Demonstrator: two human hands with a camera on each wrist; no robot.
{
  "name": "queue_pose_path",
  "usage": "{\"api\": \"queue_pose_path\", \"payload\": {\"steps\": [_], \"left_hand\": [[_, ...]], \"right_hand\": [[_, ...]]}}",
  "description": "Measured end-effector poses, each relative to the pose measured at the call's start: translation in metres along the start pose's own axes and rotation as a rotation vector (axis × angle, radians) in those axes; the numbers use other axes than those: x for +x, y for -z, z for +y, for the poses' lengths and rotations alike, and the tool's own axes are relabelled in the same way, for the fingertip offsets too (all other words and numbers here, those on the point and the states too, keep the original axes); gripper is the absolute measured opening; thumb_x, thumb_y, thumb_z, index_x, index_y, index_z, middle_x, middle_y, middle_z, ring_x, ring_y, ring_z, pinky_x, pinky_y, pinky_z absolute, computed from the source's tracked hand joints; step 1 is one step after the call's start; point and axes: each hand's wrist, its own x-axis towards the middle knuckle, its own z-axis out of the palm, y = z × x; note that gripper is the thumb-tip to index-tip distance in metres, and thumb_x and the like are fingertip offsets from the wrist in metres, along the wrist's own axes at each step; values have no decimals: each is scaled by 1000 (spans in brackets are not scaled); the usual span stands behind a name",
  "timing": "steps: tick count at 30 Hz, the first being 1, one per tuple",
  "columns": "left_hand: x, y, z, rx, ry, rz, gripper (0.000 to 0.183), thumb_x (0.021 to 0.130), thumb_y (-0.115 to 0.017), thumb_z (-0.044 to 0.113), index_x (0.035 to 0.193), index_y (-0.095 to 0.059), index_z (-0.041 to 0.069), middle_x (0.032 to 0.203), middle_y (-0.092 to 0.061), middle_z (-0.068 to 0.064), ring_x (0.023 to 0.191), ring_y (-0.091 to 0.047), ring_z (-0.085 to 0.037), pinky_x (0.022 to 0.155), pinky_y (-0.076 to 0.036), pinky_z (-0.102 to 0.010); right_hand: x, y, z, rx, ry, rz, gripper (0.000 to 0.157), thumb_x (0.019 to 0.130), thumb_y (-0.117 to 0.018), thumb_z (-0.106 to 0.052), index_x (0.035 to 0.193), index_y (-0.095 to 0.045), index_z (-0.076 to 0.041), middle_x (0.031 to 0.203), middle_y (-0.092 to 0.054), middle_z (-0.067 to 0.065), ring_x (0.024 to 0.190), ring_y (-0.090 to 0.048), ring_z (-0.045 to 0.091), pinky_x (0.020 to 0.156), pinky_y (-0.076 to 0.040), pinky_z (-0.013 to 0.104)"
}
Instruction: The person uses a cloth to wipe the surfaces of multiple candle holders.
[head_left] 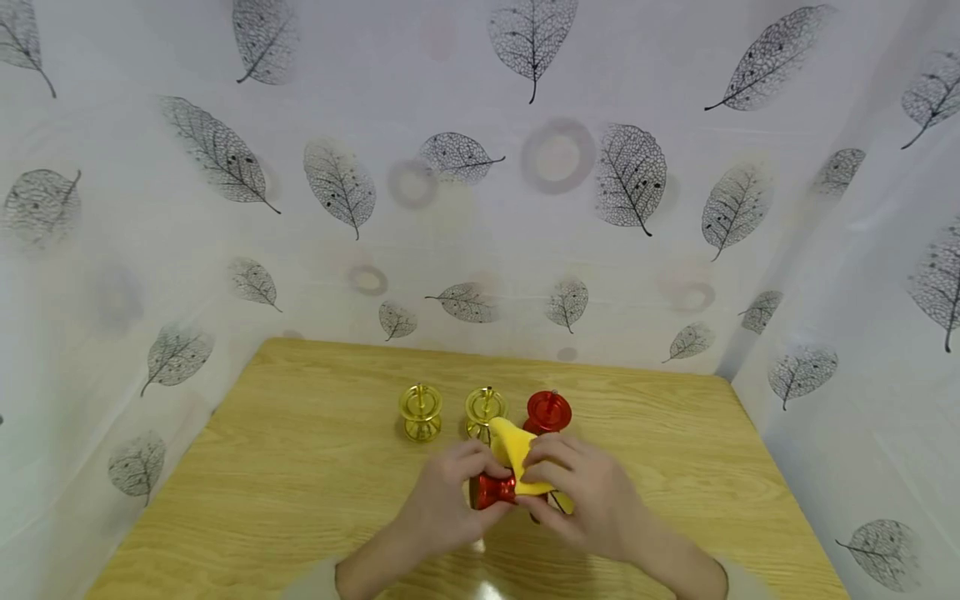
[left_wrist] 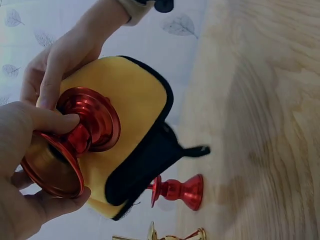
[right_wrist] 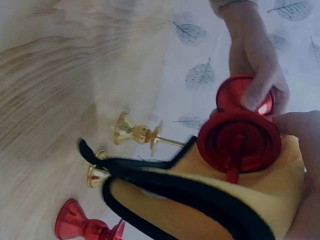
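Observation:
A shiny red candle holder (head_left: 493,491) lies on its side in both hands, above the front of the table. My left hand (head_left: 447,497) grips it by the flared foot, thumb on the narrow stem, as the left wrist view shows. Against its dish (right_wrist: 239,142) lies a yellow cloth (left_wrist: 122,90) with black edging and a small black loop. My right hand (head_left: 592,497) pinches this cloth around the dish end, its thumb below and fingers above. From the dish a red spike (right_wrist: 234,169) sticks out in the right wrist view.
Beyond the hands, a gold candle holder (head_left: 421,412), a second gold one (head_left: 485,406) and another red one (head_left: 549,411) stand upright in a row on the wooden table (head_left: 300,467). A white leaf-patterned sheet (head_left: 465,233) hangs behind and along the sides.

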Motion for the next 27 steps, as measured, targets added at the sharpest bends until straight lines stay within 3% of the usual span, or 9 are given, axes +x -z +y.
{"api": "queue_pose_path", "payload": {"steps": [4, 9, 13, 17, 22, 27], "left_hand": [[-2, 0, 3, 73, -97, -7, 27, 74, -95, 10, 92, -75, 12, 97, -74, 1, 89, -66, -6, 79, -57, -15], [-4, 0, 5, 114, -151, -26, 28, 75, -95, 14, 94, -76, 12, 100, -74, 2, 94, -68, -9, 87, -59, -19], [-5, -1, 5, 132, -147, -26, 28, 75, -95, 14, 95, -76, 12, 100, -73, 2, 95, -67, -9, 87, -58, -17], [-4, -2, 2, 103, -95, -22, 28, 75, -95, 12, 96, -76, 12, 100, -74, 2, 94, -67, -9, 85, -58, -16], [-2, -2, -2, -3, 7, -16, 28, 75, -94, 7, 95, -75, 12, 98, -73, 2, 91, -66, -7, 79, -60, -17], [-1, -1, -1, -154, 171, -25, 30, 75, -92, 1, 97, -75, 12, 100, -74, 0, 95, -69, -7, 81, -64, -22]], "right_hand": [[1, 7, 5, 212, -175, -109, 10, 96, -79, -30, 98, -72, -22, 102, -71, -10, 91, -64, 5, 78, -57, 17], [4, 14, 14, 507, -370, -234, 8, 97, -77, -18, 99, -71, -23, 94, -70, -7, 81, -55, 1, 69, -53, 20], [4, 16, 17, 590, -438, -264, 7, 97, -76, -16, 99, -73, -22, 95, -72, -4, 82, -58, 2, 71, -55, 23], [2, 14, 14, 524, -345, -189, 9, 95, -79, -15, 100, -75, -20, 102, -75, -3, 91, -65, 7, 77, -58, 23], [-2, 11, 7, 260, -127, -72, 11, 91, -84, -24, 98, -76, -22, 109, -73, -6, 103, -68, 14, 90, -59, 23], [-6, 7, -1, 30, 43, -14, 17, 100, -73, -37, 94, -76, -22, 107, -74, -6, 106, -71, 20, 92, -63, 31]]}}
